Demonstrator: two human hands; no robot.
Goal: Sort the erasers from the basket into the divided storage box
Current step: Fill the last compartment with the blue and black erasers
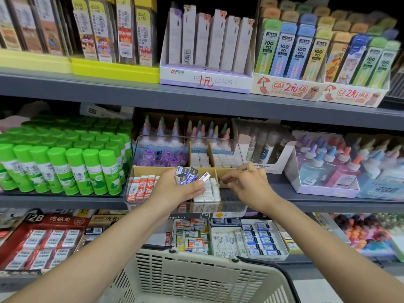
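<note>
A clear divided storage box [140, 145] sits on the middle shelf, with cardboard dividers. Its compartments hold red-and-white erasers [142, 186], plain white erasers [211, 191] and purple items at the back. My left hand [177, 191] grips several blue-and-white wrapped erasers [185, 176] above the box's front. My right hand [249, 184] hovers over the front right compartment, fingers curled with thumb and forefinger close together; whether it holds something I cannot tell. The beige slotted basket [185, 274] is below, between my forearms; its inside is out of view.
Green glue sticks [65, 162] stand left of the box, and liquid glue bottles [328, 162] right of it. Pencil lead packs [209, 44] fill the top shelf. The bottom shelf carries eraser boxes [240, 237].
</note>
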